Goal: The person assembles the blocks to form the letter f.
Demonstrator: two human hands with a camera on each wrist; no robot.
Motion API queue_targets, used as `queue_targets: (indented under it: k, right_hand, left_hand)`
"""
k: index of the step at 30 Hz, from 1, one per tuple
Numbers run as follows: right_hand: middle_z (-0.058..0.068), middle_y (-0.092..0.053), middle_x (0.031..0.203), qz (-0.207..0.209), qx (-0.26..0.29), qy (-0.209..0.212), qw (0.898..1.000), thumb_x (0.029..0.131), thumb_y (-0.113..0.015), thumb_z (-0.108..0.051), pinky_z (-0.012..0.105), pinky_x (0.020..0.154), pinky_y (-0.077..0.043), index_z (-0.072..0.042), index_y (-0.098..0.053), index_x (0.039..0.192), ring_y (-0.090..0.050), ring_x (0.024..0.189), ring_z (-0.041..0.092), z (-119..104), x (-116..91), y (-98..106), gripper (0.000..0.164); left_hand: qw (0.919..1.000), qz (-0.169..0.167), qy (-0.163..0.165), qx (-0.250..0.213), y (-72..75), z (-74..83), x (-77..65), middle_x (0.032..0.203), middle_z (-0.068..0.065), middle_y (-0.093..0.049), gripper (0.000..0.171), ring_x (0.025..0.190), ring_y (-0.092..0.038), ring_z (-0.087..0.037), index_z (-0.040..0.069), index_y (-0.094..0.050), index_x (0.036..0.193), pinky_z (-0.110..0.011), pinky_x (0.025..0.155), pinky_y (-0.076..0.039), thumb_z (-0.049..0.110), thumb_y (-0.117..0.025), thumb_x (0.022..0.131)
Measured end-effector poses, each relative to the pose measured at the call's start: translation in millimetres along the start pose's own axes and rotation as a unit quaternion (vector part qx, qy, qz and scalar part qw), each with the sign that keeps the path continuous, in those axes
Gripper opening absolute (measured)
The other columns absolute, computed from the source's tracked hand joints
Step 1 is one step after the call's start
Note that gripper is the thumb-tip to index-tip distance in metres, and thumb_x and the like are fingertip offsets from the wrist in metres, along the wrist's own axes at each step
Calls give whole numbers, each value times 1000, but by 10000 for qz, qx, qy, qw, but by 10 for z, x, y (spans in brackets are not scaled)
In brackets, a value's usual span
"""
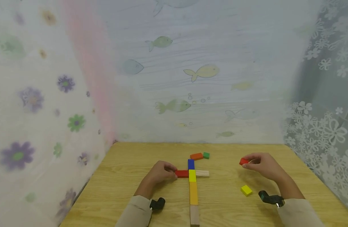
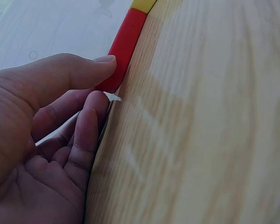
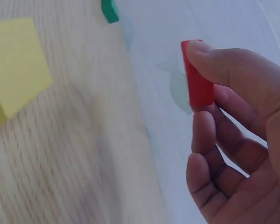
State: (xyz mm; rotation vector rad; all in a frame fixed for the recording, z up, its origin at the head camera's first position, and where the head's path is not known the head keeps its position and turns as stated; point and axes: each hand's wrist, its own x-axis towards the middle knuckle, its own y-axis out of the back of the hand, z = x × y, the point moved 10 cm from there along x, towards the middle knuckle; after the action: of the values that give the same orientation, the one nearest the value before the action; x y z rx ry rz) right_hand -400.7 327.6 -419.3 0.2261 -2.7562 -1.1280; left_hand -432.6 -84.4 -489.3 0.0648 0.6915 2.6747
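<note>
My left hand [image 1: 161, 171] pinches the outer end of a long red block [image 1: 181, 174] lying on the table, thumb on its near side in the left wrist view. That block's other end meets a yellow block [image 1: 192, 175] in a cross-shaped layout. A blue block [image 1: 191, 164] extends behind the yellow one, and a pale wood block [image 1: 202, 173] to its right. An orange-yellow block [image 1: 193, 193] and a greyish-brown block [image 1: 194, 215] continue the line towards me. Held up between thumb and fingers of my right hand [image 1: 263, 165] is a small red block [image 3: 199, 77].
A loose yellow block [image 1: 246, 190] lies on the wooden table [image 1: 120, 201] below my right hand. Behind the blue block are an orange block [image 1: 196, 156] and a small green block [image 1: 206, 155]. A fish-patterned curtain [image 1: 174, 78] hangs along the table's back edge.
</note>
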Motion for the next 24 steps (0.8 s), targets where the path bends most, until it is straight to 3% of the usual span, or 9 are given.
queue_targets:
  k: [9, 24]
  right_hand:
    - [4, -74, 104, 440, -317, -60, 9985, 87, -81, -49, 33, 72, -54, -10, -74, 124, -65, 90, 18, -151, 105, 9, 54]
    - [8, -75, 113, 463, -165, -331, 9982, 82, -83, -55, 36, 75, -57, -11, -76, 120, -71, 95, 20, -211, 370, -181, 58]
  left_hand:
    - [10000, 15, -17, -17, 0, 0, 15, 92, -2, -73, 28, 84, -62, -17, 8, -79, 109, -32, 79, -53, 15, -86, 84]
    - [10000, -40, 26, -67, -15, -18, 18, 95, -2, -74, 27, 86, -64, -18, 8, -79, 111, -32, 82, -54, 14, -84, 86]
